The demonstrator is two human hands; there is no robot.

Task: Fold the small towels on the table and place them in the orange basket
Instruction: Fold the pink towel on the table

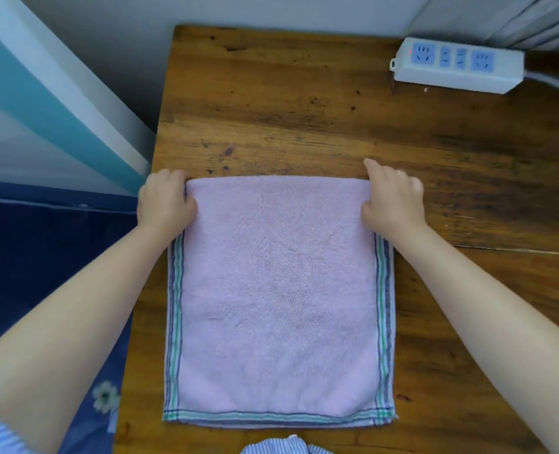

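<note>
A pink towel (278, 290) with green and dark striped borders lies flat on the wooden table (304, 109), folded once so a pink layer covers most of it. My left hand (165, 204) pinches the far left corner of the upper layer. My right hand (393, 201) pinches the far right corner. Both hands sit at the towel's far edge, fingers curled over the fabric. The orange basket is not in view.
A white power strip (458, 65) with blue sockets lies at the table's back right, its cable running off to the right. A dark blue flowered fabric (42, 257) lies left of the table. Striped cloth (284, 445) shows at the bottom edge.
</note>
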